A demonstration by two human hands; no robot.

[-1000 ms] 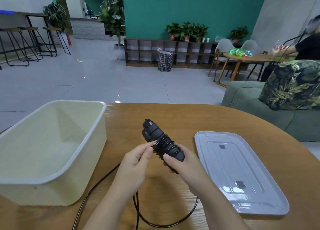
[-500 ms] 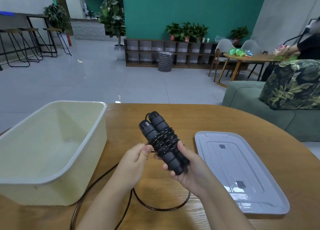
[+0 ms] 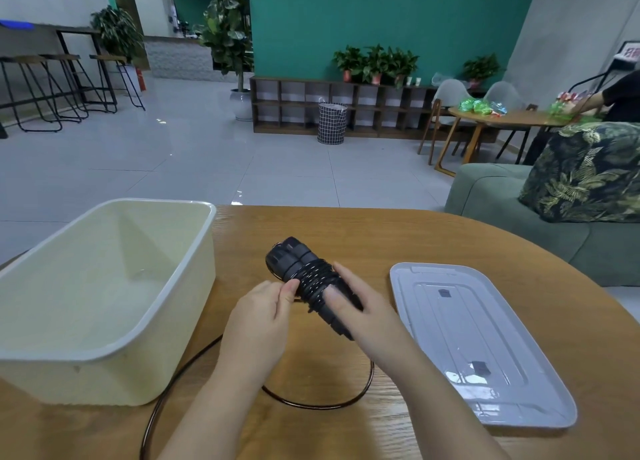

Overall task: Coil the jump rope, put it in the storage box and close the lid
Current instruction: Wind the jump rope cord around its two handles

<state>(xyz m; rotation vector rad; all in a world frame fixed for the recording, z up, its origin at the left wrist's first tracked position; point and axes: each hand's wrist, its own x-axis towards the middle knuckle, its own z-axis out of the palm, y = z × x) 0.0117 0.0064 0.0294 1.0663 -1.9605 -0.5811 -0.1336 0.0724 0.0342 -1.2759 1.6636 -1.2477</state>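
Fingers (image 3: 289,288) of the left hand (image 3: 258,321) pinch the rope where it meets the wound bundle, thumb and forefinger pressed together on the cord. Far left on the tabletop (image 3: 346,224) stands the storage box (image 3: 194,286), cream-coloured, open-topped, nothing visible inside. Between the box and the left forearm the loose rope (image 3: 311,404) lies on the wood, curving in a loop near the wrists and running off the near edge. Above the middle of the tabletop the jump rope handles (image 3: 294,259) are held side by side, tilted with their far ends pointing left and away, with black cord coiled tightly around their middle. Just right of them, the right hand (image 3: 367,317) grips the near end of the handles, fingers curled over the top. Right again, the lid (image 3: 485,349) lies flat on the tabletop, clear plastic, apart from both hands and well away from the box.
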